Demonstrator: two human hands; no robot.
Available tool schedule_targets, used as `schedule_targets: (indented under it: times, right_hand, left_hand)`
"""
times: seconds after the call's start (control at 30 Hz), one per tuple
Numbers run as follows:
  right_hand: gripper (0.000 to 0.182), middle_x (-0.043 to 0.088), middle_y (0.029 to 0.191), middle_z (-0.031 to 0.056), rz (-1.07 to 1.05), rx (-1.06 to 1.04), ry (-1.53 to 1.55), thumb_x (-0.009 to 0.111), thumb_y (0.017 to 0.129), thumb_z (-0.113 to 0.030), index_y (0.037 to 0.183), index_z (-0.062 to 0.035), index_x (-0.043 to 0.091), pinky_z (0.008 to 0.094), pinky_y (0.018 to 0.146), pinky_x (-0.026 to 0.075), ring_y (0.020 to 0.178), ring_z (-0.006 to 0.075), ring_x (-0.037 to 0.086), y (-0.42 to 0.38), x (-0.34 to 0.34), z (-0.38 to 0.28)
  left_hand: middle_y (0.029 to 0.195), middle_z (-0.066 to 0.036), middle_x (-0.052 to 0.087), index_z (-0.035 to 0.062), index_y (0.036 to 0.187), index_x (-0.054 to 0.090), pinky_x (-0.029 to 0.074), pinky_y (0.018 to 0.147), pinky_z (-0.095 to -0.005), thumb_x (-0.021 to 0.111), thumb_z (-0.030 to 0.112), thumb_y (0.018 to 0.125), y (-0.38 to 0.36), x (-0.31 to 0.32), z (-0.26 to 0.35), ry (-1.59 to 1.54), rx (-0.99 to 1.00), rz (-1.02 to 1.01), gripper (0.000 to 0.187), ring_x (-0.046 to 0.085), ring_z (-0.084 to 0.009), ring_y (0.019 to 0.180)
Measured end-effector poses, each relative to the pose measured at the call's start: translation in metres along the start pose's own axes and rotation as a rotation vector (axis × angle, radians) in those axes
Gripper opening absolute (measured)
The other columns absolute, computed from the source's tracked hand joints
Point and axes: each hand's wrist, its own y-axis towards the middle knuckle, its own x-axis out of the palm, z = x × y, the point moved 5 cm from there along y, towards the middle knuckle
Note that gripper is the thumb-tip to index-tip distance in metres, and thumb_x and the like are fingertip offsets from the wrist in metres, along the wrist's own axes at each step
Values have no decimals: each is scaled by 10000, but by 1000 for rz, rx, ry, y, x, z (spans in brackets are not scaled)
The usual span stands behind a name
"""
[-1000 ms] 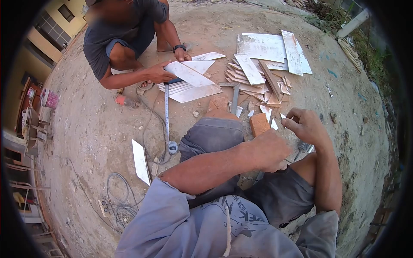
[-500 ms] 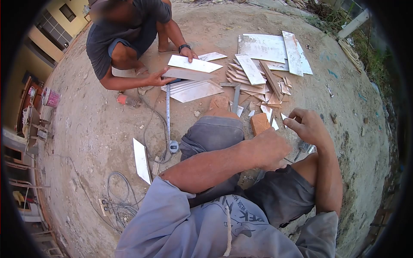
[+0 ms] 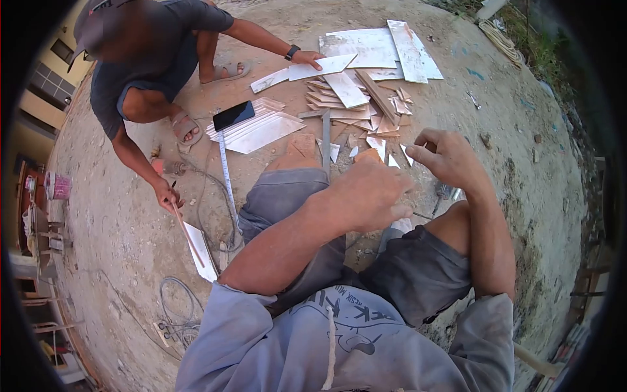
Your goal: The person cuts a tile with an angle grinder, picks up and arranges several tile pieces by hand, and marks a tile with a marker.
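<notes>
My left hand (image 3: 375,193) is held over the gap between my knees, thumb and fingers apart, with nothing visible in it. To its right, my right hand (image 3: 450,157) is raised with loosely curled fingers and a gap at the thumb; it appears to hold nothing. A small white tile shard (image 3: 406,154) lies on the ground beyond its fingertips. An orange brick (image 3: 371,155) is partly hidden behind my left hand. Beyond my knee lie a metal square (image 3: 326,140) and a stack of angle-cut tiles (image 3: 261,134) with a phone (image 3: 233,115) on top.
A co-worker's hand (image 3: 168,195) holds a narrow strip beside a white tile piece (image 3: 200,251); their other hand (image 3: 307,57) grips a cut tile (image 3: 323,67). A tape measure blade (image 3: 226,166), coiled cable (image 3: 179,300), tile offcuts (image 3: 346,91) and large tiles (image 3: 359,47) lie around.
My left hand has come left and its fingers have spread. The co-worker has set a tile on the offcuts and reached down to the lone tile piece. The phone is now uncovered.
</notes>
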Motion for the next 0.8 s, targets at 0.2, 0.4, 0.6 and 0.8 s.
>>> schedule_targets:
  times: [0.2, 0.4, 0.6, 0.8]
  right_hand:
    - [385, 652, 688, 169, 45, 55, 11, 672, 835, -366, 874, 15, 710, 408, 629, 479, 655, 283, 637, 1, -4, 13]
    - [401, 659, 696, 168, 60, 47, 27, 677, 837, -375, 867, 24, 708, 405, 627, 479, 652, 277, 637, -3, -10, 11]
    - [414, 663, 708, 186, 52, 70, -1, 669, 840, -382, 865, 30, 702, 406, 638, 488, 663, 299, 649, -1, -9, 13]
    - [366, 658, 693, 141, 41, 10, -11, 684, 860, -353, 886, 12, 697, 376, 594, 463, 628, 237, 615, 3, -2, 12]
  left_hand:
    - [990, -131, 658, 104, 1075, 667, 417, 889, -449, 678, 315, 860, -6, -5, -8, 23, -59, 20, 302, 596, -340, 975]
    - [917, -96, 679, 100, 998, 712, 470, 815, -395, 692, 283, 869, -16, 0, 20, -421, 129, -157, 225, 636, -281, 917]
    - [856, -49, 679, 79, 958, 731, 496, 708, -331, 779, 206, 813, -39, -1, 77, -1248, 550, -434, 199, 648, -214, 821]
    - [736, -152, 587, -6, 730, 589, 430, 608, -376, 672, 137, 851, -60, -12, 135, -1461, 910, -500, 205, 582, -305, 670]
